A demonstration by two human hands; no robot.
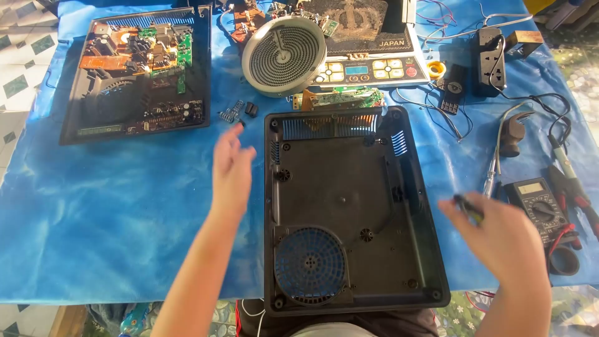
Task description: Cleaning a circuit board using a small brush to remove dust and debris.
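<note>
An empty black plastic cooker base (349, 206) with a round fan grille lies in front of me on the blue sheet. My left hand (231, 168) hovers open just left of it, fingers reaching toward small springs (231, 112) and a black part (251, 109). My right hand (499, 234) is at the base's right edge, closed around a thin dark tool (468, 208), likely a screwdriver.
A second opened cooker with circuit boards (137, 72) lies far left. A round heating coil (284, 55), control panel (373, 70) and green board (340, 98) sit behind the base. A multimeter (540, 206), pliers (574, 193), soldering iron (499, 156) and power strip (490, 59) lie right.
</note>
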